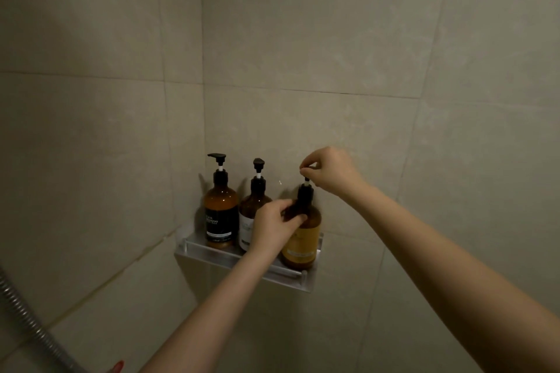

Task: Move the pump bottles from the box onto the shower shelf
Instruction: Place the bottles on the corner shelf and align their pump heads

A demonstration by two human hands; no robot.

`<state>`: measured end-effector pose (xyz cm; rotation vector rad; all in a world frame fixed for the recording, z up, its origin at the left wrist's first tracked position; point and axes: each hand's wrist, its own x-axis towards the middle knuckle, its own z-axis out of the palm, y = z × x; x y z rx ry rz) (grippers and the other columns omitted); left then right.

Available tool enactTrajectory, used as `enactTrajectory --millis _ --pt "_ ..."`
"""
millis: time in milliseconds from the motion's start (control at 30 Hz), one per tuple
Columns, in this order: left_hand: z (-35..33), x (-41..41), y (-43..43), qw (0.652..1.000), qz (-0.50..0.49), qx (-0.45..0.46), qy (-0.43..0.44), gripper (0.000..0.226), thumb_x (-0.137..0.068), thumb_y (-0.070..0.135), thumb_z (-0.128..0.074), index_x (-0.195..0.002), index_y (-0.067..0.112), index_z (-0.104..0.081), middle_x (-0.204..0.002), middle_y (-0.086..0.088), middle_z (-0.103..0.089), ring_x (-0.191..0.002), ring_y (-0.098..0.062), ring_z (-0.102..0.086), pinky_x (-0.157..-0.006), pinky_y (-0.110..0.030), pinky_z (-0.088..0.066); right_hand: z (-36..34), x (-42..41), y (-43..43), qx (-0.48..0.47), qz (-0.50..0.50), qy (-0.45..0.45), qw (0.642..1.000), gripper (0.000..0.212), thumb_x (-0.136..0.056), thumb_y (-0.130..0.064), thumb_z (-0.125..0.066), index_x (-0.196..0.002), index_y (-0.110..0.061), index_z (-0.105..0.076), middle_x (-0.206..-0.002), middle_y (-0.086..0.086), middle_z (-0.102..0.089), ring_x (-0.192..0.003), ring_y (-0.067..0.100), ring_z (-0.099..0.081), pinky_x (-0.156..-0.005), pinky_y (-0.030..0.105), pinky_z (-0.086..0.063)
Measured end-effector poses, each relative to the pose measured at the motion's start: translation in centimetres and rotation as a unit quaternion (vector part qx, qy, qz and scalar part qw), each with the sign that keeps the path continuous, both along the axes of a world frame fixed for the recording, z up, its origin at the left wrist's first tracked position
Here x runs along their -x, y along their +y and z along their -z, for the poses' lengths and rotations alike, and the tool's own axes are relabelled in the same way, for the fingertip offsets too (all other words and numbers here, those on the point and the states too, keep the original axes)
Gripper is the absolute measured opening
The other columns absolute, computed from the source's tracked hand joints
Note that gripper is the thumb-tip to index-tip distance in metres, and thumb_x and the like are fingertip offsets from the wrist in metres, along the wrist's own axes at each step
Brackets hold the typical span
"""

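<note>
Three amber pump bottles stand in a row on the metal shower shelf (212, 253) in the tiled corner. The black-label bottle (220, 215) is on the left and the white-label bottle (249, 212) in the middle, both with black pumps. At the right end stands the yellow-label bottle (303, 245). My left hand (274, 227) grips its shoulder just below the pump collar. My right hand (328, 171) pinches the pump head at its top, hiding most of it. The box is out of view.
Beige tiled walls meet in a corner behind the shelf. A ribbed metal shower hose (27, 321) runs along the lower left edge. A small red object (118, 366) shows at the bottom edge.
</note>
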<state>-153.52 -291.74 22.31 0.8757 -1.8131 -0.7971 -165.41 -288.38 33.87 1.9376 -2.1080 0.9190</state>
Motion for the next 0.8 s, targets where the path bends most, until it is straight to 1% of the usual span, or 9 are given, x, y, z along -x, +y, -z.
enactTrajectory --millis 100,200,233,300,333,400,500,633,800 --pt "0.0 0.1 0.0 1.000 0.002 -0.001 0.005 0.039 -0.079 0.021 -0.069 -0.118 0.017 -0.062 -0.113 0.001 -0.067 -0.107 -0.010 -0.060 -0.082 -0.018 -0.047 0.2 0.3 0.3 -0.010 -0.023 -0.038 0.999 0.024 -0.088 -0.022 -0.061 -0.110 -0.015 -0.069 -0.105 0.006 -0.070 -0.076 0.012 -0.060 -0.068 0.024 -0.052" --pt "-0.1 0.1 -0.1 1.000 -0.001 -0.009 0.006 0.041 -0.079 0.020 -0.069 -0.119 0.015 -0.061 -0.117 0.000 -0.066 -0.110 -0.011 -0.059 -0.082 -0.017 -0.046 0.9 0.3 0.3 0.035 0.021 -0.053 0.998 0.041 -0.082 -0.036 -0.067 -0.117 -0.015 -0.062 -0.109 0.004 -0.068 -0.088 0.016 -0.064 -0.070 0.028 -0.054" --pt "-0.1 0.1 -0.1 1.000 -0.002 -0.014 0.007 0.042 -0.079 0.020 -0.069 -0.120 0.015 -0.060 -0.118 -0.001 -0.065 -0.111 -0.011 -0.058 -0.084 -0.018 -0.046 1.1 0.3 0.3 0.050 0.047 -0.055 0.996 0.044 -0.078 -0.042 -0.069 -0.113 -0.015 -0.063 -0.105 0.002 -0.067 -0.087 0.015 -0.064 -0.064 0.026 -0.051" --pt "-0.2 -0.1 -0.1 1.000 0.000 -0.023 0.009 0.044 -0.079 0.020 -0.069 -0.122 0.014 -0.059 -0.120 -0.002 -0.064 -0.113 -0.012 -0.058 -0.085 -0.018 -0.045 1.2 0.4 0.2 0.059 0.088 -0.073 0.992 0.040 -0.073 -0.050 -0.071 -0.092 -0.015 -0.067 -0.086 -0.002 -0.068 -0.071 0.010 -0.061 -0.050 0.021 -0.042" --pt "-0.3 -0.1 -0.1 1.000 0.002 -0.025 0.009 0.044 -0.079 0.019 -0.069 -0.122 0.014 -0.059 -0.121 -0.002 -0.064 -0.113 -0.012 -0.058 -0.085 -0.018 -0.045 1.2 0.4 0.1 0.051 0.095 -0.095 0.990 0.036 -0.072 -0.050 -0.072 -0.081 -0.015 -0.066 -0.078 -0.003 -0.068 -0.063 0.008 -0.059 -0.047 0.021 -0.042" --pt "-0.5 -0.3 -0.1 1.000 0.003 -0.022 0.002 0.044 -0.079 0.019 -0.069 -0.122 0.014 -0.060 -0.120 -0.002 -0.064 -0.113 -0.014 -0.057 -0.088 -0.022 -0.047 1.0 0.4 -0.2 0.024 0.085 -0.145 0.986 0.031 -0.073 -0.045 -0.073 -0.075 -0.014 -0.067 -0.072 -0.001 -0.068 -0.061 0.010 -0.062 -0.052 0.027 -0.053" --pt "-0.7 -0.4 0.1 1.000 0.000 -0.014 -0.008 0.043 -0.080 0.019 -0.069 -0.122 0.013 -0.060 -0.120 -0.004 -0.064 -0.114 -0.015 -0.057 -0.093 -0.027 -0.049 0.6 0.2 -0.3 -0.018 0.048 -0.185 0.981 0.025 -0.081 -0.031 -0.069 -0.093 -0.010 -0.071 -0.081 0.002 -0.066 -0.071 0.013 -0.063 -0.064 0.028 -0.057" --pt "-0.6 -0.4 0.3 1.000 -0.001 -0.001 -0.004 0.042 -0.080 0.018 -0.068 -0.121 0.013 -0.059 -0.119 -0.002 -0.065 -0.106 -0.007 -0.058 -0.072 -0.008 -0.045 -0.1 0.1 0.3 -0.091 -0.017 -0.238 0.967 0.028 -0.092 -0.015 -0.053 -0.118 -0.009 -0.063 -0.094 0.004 -0.060 -0.075 0.013 -0.054 -0.058 0.020 -0.048" --pt "-0.5 -0.4 0.2 1.000 -0.007 0.000 0.000 0.045 -0.080 0.018 -0.069 -0.123 0.013 -0.058 -0.120 -0.002 -0.064 -0.099 0.000 -0.053 -0.065 -0.005 -0.042 0.2 0.3 0.6 -0.097 -0.046 -0.268 0.957 0.030 -0.096 -0.014 -0.046 -0.123 -0.013 -0.058 -0.097 0.004 -0.056 -0.085 0.018 -0.054 -0.060 0.020 -0.046"
